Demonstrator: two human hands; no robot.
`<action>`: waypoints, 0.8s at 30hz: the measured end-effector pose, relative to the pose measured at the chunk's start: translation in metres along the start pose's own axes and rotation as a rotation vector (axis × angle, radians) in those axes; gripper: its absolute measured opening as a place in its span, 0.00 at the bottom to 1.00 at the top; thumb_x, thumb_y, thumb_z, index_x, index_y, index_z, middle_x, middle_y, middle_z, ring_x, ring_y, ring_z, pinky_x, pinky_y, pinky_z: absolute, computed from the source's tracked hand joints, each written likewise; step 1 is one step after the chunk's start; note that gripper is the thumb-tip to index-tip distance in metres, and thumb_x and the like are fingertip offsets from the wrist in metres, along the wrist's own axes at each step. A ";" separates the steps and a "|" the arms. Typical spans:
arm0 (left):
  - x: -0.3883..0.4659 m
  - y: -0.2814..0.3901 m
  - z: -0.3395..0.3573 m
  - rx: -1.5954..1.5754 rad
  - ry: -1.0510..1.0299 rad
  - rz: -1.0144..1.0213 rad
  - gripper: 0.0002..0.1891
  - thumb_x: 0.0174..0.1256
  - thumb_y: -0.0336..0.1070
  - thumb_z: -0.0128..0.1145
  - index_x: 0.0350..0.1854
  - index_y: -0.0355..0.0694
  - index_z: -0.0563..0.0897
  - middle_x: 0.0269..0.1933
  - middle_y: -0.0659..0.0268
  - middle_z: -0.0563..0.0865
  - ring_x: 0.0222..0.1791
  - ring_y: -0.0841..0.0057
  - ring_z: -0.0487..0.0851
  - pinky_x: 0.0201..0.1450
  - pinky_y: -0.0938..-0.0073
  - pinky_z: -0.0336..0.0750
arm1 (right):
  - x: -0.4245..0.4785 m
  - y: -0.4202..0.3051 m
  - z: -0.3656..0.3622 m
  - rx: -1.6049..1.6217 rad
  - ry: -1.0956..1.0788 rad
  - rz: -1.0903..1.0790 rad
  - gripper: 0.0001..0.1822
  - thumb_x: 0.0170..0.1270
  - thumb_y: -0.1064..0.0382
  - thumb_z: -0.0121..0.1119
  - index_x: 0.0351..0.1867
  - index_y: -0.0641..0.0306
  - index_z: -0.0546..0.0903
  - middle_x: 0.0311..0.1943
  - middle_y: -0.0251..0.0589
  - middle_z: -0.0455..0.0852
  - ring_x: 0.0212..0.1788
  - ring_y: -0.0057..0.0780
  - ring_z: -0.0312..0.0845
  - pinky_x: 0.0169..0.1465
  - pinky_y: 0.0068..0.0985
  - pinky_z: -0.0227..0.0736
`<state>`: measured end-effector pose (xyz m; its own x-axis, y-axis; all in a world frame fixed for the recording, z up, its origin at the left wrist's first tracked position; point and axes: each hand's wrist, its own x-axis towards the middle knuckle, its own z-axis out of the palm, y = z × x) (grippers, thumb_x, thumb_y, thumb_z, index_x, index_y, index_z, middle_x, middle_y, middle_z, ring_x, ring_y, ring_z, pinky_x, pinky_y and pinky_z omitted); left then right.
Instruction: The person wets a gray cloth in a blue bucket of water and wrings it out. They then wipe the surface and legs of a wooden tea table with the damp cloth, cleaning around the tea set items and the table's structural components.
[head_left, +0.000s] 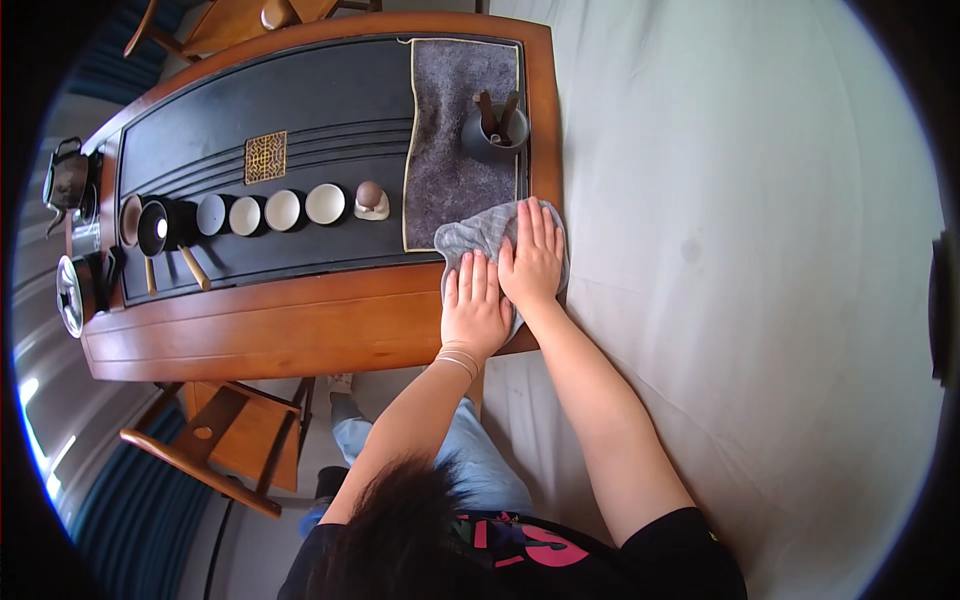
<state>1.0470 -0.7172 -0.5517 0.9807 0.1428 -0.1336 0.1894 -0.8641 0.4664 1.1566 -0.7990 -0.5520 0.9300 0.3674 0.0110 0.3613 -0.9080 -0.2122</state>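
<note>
A crumpled light-grey cloth (476, 232) lies over the front right corner of a wooden tea table. My left hand (475, 307) rests palm down on its near left part, fingers spread and pointing away from me. Beside it, my right hand (534, 262) presses flat on the cloth near the table's right edge. Beyond both hands a dark grey towel (450, 82) with yellow edging covers the right end of the black tea tray (202, 142). On that towel stands a dark round pot (484, 146) holding several brown tea tools (496, 120).
Left on the tray are a tea pet (370, 196), several cups (325, 204), black vessels with wooden handles (172, 225) and a gold lattice square (266, 157). A kettle (69, 180) and lidded pot (69, 296) stand at the far left. A wooden chair (217, 427) is near my left side.
</note>
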 end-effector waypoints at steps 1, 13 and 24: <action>0.003 0.007 0.004 0.000 0.027 -0.027 0.32 0.70 0.48 0.45 0.73 0.33 0.67 0.77 0.50 0.63 0.80 0.57 0.55 0.80 0.51 0.47 | 0.002 0.003 0.002 0.013 0.021 0.021 0.34 0.67 0.54 0.53 0.75 0.59 0.65 0.76 0.42 0.63 0.78 0.45 0.54 0.77 0.48 0.48; -0.008 0.013 0.020 0.002 0.163 -0.060 0.31 0.73 0.48 0.43 0.73 0.35 0.68 0.77 0.53 0.64 0.80 0.60 0.56 0.80 0.55 0.47 | -0.014 0.003 0.016 0.013 0.148 0.021 0.31 0.68 0.53 0.53 0.72 0.59 0.69 0.75 0.42 0.66 0.76 0.45 0.58 0.77 0.45 0.52; -0.113 -0.051 -0.012 -0.079 0.115 0.067 0.32 0.70 0.53 0.52 0.74 0.46 0.70 0.77 0.57 0.65 0.79 0.60 0.58 0.79 0.54 0.50 | -0.126 -0.048 0.026 -0.150 0.165 0.246 0.36 0.66 0.51 0.53 0.74 0.60 0.64 0.76 0.44 0.63 0.78 0.45 0.55 0.76 0.51 0.49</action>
<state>0.9274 -0.6835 -0.5502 0.9895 0.1445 -0.0007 0.1221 -0.8334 0.5390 1.0199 -0.7961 -0.5687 0.9845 0.1073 0.1385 0.1193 -0.9895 -0.0816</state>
